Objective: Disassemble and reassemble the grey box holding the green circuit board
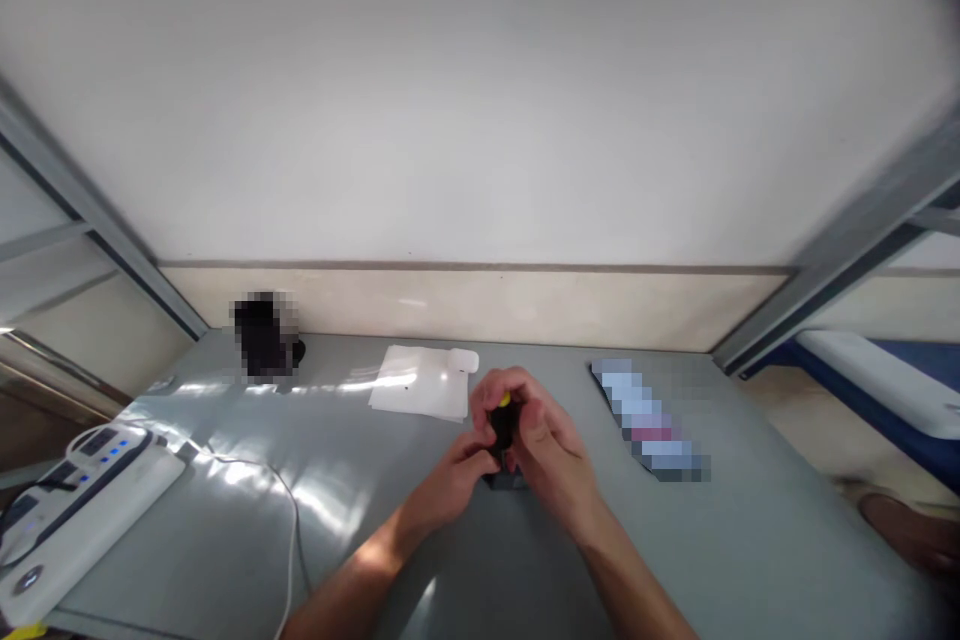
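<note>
Near the middle of the grey table [360, 480], my two hands meet around a small black object with a yellow top [504, 412]. My right hand [544, 435] wraps its fingers round this black and yellow object from above and the right. Its thumb lies along the near side. My left hand [469, 468] is closed, with thumb and fingertips pressed together at the lower left of the same spot; what they pinch is too small to make out. Just below the fingers, a dark box-like piece [508, 480] shows in part, mostly covered by the hands.
White papers [420, 382] with a small white item [463, 360] lie behind the hands. A blurred dark object [264, 340] stands back left. A white power strip [90, 520] and cable [292, 520] are at left. A pixelated flat item [649, 420] lies right. A person's foot [911, 530] shows far right.
</note>
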`<state>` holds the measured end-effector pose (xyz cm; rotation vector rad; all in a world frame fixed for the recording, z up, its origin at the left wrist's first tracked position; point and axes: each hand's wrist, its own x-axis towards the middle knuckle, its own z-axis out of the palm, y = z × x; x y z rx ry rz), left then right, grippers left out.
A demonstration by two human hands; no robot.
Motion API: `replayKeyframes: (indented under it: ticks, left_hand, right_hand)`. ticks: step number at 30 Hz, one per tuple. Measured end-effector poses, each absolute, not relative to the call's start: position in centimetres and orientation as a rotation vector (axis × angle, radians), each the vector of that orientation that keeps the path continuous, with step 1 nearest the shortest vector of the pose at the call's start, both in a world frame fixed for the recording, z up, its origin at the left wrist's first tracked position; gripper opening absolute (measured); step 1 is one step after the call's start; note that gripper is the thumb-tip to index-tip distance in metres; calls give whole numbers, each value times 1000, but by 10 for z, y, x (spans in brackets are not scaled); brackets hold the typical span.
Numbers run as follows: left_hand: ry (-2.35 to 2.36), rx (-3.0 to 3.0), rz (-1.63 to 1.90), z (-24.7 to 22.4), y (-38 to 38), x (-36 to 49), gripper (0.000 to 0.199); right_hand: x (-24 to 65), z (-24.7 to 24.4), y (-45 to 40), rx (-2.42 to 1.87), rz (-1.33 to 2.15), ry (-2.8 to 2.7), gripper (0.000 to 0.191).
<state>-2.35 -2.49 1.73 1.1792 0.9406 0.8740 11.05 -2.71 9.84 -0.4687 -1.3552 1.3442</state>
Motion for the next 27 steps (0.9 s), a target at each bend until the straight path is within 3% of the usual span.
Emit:
replayKeyframes:
  ticks: [4, 12, 20, 27]
  left_hand:
    - [916, 1269, 890, 15, -26, -26, 16]
    - [969, 1291, 856, 6, -26, -23, 12]
    - [921, 1308, 896, 10, -27, -24, 17]
    - [875, 1273, 894, 12, -26, -20, 19]
  right_hand:
    - [113, 101, -26, -543, 1221, -1387, 18]
    - [107, 99, -29, -393, 1435, -1223, 30]
    - [112, 98, -24, -378, 1359, -1196, 20]
    - [116, 104, -22, -445, 1497, -1105, 34]
